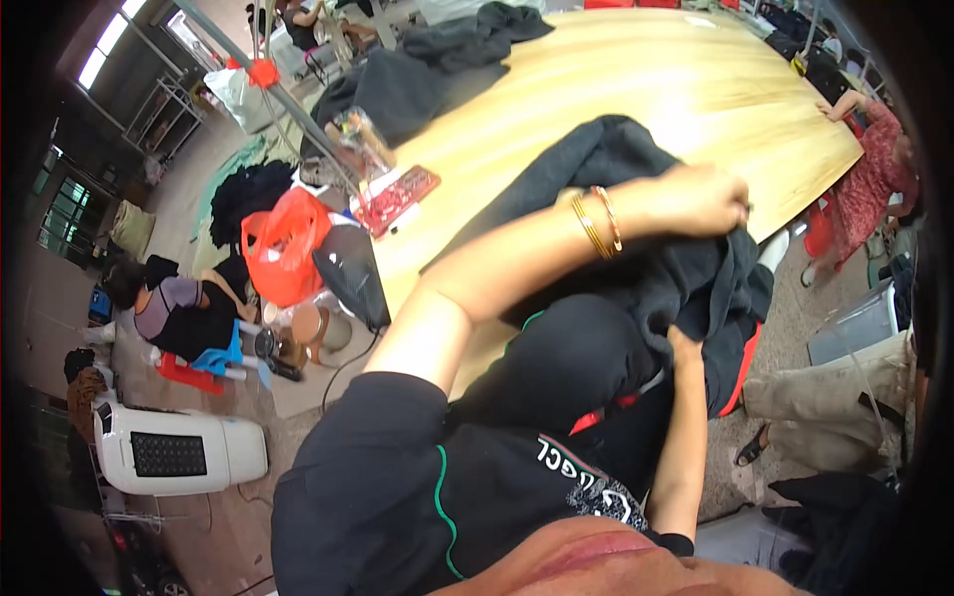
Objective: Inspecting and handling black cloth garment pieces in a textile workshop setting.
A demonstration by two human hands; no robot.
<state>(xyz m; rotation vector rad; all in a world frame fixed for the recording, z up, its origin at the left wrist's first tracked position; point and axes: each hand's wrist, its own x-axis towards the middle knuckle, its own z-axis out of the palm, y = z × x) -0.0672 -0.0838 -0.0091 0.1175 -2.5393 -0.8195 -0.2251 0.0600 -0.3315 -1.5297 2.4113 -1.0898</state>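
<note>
A dark, heavy cloth garment (606, 149) lies bunched over the near edge of the wooden table and hangs across my lap. My left hand (701, 199), with gold bangles on its wrist, reaches across to the right above it. Its fingers are closed at the garment's upper right part, pinching the cloth. Lower down, near my knee, my right hand (684, 343) grips the hanging folds, its fingertips covered by fabric. The garment's exact kind is hard to make out in these folds.
More dark cloth (417, 79) is heaped at the table's far left. A red phone-like object (397, 199) lies by a metal pole (288, 109). An orange plastic bag (283, 248) hangs left of the table. A seated person (189, 308) works at left; another (870, 169) stands at right.
</note>
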